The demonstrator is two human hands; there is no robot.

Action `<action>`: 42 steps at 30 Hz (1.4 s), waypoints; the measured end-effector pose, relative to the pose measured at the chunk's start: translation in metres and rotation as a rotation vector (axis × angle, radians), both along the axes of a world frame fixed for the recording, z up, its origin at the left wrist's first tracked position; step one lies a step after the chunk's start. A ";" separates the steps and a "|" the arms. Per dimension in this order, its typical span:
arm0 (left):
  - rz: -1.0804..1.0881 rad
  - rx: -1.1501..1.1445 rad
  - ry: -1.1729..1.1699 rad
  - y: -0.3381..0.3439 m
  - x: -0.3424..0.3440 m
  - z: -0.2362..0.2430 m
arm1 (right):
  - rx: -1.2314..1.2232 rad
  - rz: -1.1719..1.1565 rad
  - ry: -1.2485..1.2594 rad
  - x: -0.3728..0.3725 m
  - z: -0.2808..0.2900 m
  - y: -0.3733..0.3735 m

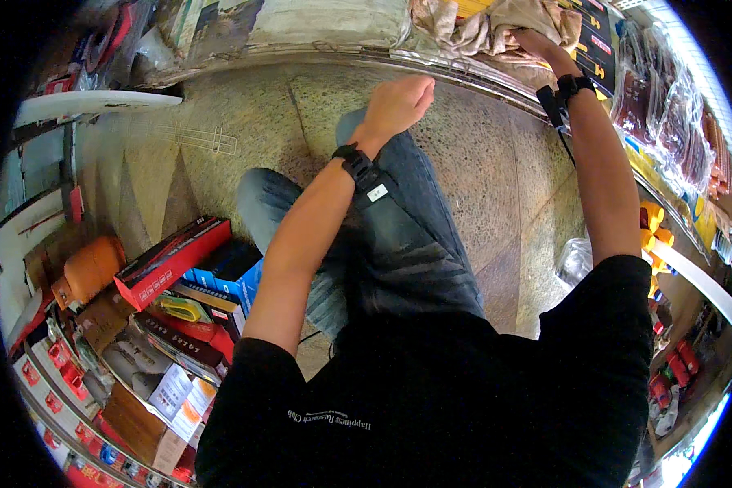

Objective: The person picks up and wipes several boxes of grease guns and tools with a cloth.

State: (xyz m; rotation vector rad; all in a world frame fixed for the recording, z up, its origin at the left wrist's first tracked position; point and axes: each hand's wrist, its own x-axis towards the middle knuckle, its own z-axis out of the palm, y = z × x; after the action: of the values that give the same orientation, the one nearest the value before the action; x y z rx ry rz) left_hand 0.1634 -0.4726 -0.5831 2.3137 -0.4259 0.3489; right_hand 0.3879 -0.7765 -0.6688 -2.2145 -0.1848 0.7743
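Observation:
My right hand (538, 44) is at the far right, with its fingers in the folds of a crumpled, stained beige cloth (496, 28). The cloth lies bunched over yellow and black boxes (595, 50) on a low shelf. My left hand (400, 104) is curled into a fist above my left-of-centre lap, just short of the shelf's front edge (464, 80). Nothing sticks out of that fist. Each wrist wears a black band (356, 167) with a small device on it.
Plastic-wrapped goods (655, 106) hang at the right, above yellow bottles (655, 232). A red box (171, 262), a blue box (229, 270) and an orange object (93, 268) are stacked at the left. A wire rack (211, 142) lies on the speckled floor (301, 106).

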 end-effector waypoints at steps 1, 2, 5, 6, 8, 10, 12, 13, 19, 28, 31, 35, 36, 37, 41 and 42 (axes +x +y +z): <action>-0.043 0.064 -0.038 -0.002 0.004 -0.001 | 0.006 -0.002 0.001 0.001 0.000 0.001; -0.086 0.127 -0.077 -0.005 0.008 -0.002 | 0.011 -0.004 0.002 0.001 -0.001 0.002; -0.120 0.132 -0.157 -0.013 0.019 -0.008 | 0.023 -0.013 0.012 0.001 -0.002 0.001; -0.126 0.126 -0.154 -0.017 0.021 -0.010 | 0.028 -0.015 0.013 0.001 -0.002 0.000; 0.073 -0.114 0.072 -0.020 0.026 -0.019 | 0.044 -0.007 0.016 0.001 -0.003 0.006; 0.102 -0.270 0.136 -0.024 0.032 -0.019 | 0.054 -0.008 0.016 0.000 -0.004 0.006; 0.118 -0.992 0.464 -0.037 0.038 0.002 | 0.055 -0.018 0.021 -0.002 -0.006 -0.001; 0.134 -0.988 0.503 -0.035 0.043 0.008 | 0.063 -0.020 0.019 0.000 -0.006 0.000; -0.005 -0.865 0.627 -0.005 0.056 0.068 | 0.148 -0.016 0.067 0.005 -0.016 0.017; -0.261 0.634 0.153 0.124 0.035 0.231 | -0.075 0.109 -0.254 -0.012 0.012 0.045; -0.149 0.607 0.434 0.163 0.038 0.269 | -0.467 0.280 -0.556 -0.033 0.051 0.050; 0.025 0.473 0.652 0.173 0.082 0.276 | -0.486 0.197 -0.669 -0.032 0.050 0.026; 0.039 0.414 0.722 0.167 0.096 0.276 | -0.394 0.120 -0.668 -0.023 0.038 0.018; 0.068 0.438 0.789 0.162 0.096 0.274 | -0.449 0.216 -0.672 -0.037 0.054 0.037; -0.252 0.407 0.787 0.120 0.143 0.181 | -0.400 0.148 -0.780 -0.042 0.045 0.031; -0.319 0.491 0.733 0.103 0.152 0.163 | -0.347 0.070 -0.868 -0.041 0.041 0.031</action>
State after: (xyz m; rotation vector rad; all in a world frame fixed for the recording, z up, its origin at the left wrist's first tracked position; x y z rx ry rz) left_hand 0.3150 -0.3699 -0.4201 2.5630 -0.5246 -0.8221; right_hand 0.3474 -0.7455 -0.6280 -2.7595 -0.5837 -0.1925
